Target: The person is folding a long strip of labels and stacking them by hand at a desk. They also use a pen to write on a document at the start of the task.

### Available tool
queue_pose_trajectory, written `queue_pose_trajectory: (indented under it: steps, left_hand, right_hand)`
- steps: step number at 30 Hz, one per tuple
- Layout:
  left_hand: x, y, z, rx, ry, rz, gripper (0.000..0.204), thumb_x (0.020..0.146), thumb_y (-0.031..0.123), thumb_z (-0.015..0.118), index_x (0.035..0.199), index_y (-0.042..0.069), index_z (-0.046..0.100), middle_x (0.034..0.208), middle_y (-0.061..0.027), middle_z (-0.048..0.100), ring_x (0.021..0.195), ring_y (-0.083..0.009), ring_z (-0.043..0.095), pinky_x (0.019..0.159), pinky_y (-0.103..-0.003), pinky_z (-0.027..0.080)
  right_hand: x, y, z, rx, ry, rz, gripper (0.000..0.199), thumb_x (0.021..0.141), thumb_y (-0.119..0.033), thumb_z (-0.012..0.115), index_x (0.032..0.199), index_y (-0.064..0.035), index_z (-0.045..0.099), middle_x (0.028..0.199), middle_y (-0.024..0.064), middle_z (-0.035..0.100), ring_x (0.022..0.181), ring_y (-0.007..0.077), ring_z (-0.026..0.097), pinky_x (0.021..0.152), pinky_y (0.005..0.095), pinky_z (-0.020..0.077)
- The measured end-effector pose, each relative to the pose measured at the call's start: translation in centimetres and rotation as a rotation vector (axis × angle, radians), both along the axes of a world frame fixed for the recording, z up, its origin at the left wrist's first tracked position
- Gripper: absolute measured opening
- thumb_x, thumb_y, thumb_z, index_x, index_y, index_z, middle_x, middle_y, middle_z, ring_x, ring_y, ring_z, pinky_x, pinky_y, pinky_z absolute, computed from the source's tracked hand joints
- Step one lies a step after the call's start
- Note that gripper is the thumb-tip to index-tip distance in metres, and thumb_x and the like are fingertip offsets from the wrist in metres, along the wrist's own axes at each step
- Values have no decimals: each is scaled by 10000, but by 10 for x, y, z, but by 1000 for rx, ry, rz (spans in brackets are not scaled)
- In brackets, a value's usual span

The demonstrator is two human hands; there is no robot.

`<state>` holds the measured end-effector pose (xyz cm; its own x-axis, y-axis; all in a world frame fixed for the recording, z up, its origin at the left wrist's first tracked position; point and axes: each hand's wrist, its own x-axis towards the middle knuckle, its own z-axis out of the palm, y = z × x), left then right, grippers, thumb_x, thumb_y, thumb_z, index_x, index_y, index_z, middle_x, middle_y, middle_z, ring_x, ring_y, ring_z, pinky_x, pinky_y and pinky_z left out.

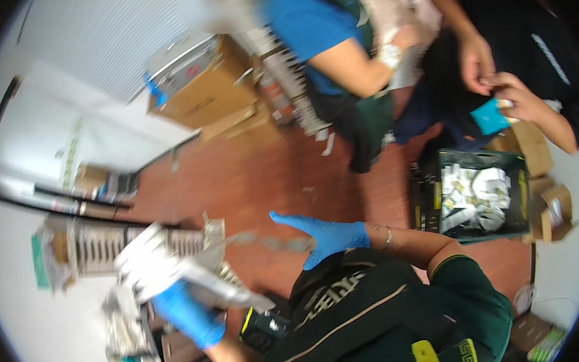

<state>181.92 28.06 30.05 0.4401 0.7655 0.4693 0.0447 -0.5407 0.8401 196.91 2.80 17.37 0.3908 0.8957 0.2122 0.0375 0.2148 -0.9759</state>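
Note:
My left hand [190, 317], in a blue glove, grips a bundle of white sheets [152, 261] at the left. Motion smears the bundle, so I cannot tell whether it is paper or plastic. One pale strip of it hangs down toward my body. In front of my apron, my right hand [329, 236], also gloved in blue, holds nothing, its thumb and fingers apart. A blurred greyish streak [267, 241] runs between the bundle and this hand; its kind is unclear.
Two co-workers stand beyond on the right; one holds a small teal packet [490, 117]. Below them is a black crate [487, 235] of white pieces. A cardboard box [204, 96] stands far left. Slotted pale racks [98, 249] and bagged items [126, 330] lie left.

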Motion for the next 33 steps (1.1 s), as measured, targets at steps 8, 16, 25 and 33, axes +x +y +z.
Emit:
queue_pose_trajectory:
  steps: [8,16,25,33]
  left_hand:
    - [105,-46,-19,-695,74,-568,206,919,116,611,1111,40,613,910,-14,635,748,-74,594,580,-218,490]
    - [203,66,0,-640,-465,-609,193,922,127,563,1093,39,541,972,-89,596,836,-234,598,753,-449,546]
    - [367,272,-61,-491,-353,-347,338,937,198,565,1198,-14,531,1086,-78,594,958,-176,554,869,-320,436]
    - [387,236,-180,-40,317,-908,554,895,168,619,1383,2,415,1431,-184,410,1313,-300,404,1077,-391,332]
  right_hand:
    - [13,81,22,-63,498,18,395,895,-207,624,1224,-1,553,1132,119,641,1049,169,599,905,314,480]
    - [102,130,-97,-201,198,-76,292,942,-132,526,1219,-56,584,1155,87,654,1021,160,617,924,303,462]
    - [197,197,-88,-434,725,178,338,951,-277,549,1150,-18,638,809,27,650,750,122,605,744,278,497]
    - [269,237,-60,-784,441,540,321,941,-275,511,1075,-31,670,775,48,659,740,143,625,698,278,509]
